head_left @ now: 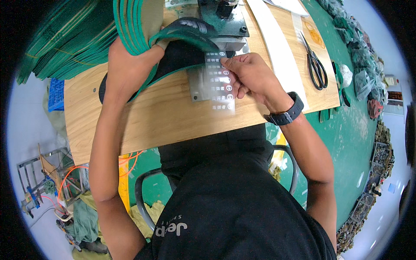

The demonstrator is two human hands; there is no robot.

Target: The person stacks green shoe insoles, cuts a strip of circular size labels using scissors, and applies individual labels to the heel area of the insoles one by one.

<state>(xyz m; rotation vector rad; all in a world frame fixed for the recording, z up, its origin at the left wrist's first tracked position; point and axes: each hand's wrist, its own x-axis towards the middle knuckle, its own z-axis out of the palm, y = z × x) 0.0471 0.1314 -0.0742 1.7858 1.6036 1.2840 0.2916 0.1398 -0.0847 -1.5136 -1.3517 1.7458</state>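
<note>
Green floor (357, 123), wooden table (160, 123), and two hands busy near a dark machine (223, 19).
On the table, a big stack of green layered pieces (71, 37) fills the far left side, the machine stands at the far middle, and black scissors (318, 71) lie at the right, beside a long white strip (277, 47). Both forearms reach forward over the near edge. The left hand (130, 71) is grasping a black piece with green edge (177, 56), though most of its fingers are hidden. The right hand (251, 76), bent inward at the wrist with a black watch (286, 115), is pinching a clear label strip (221, 80) between thumb and fingers. This strip, slightly blurred, hangs just left of the right hand, between both hands.
</note>
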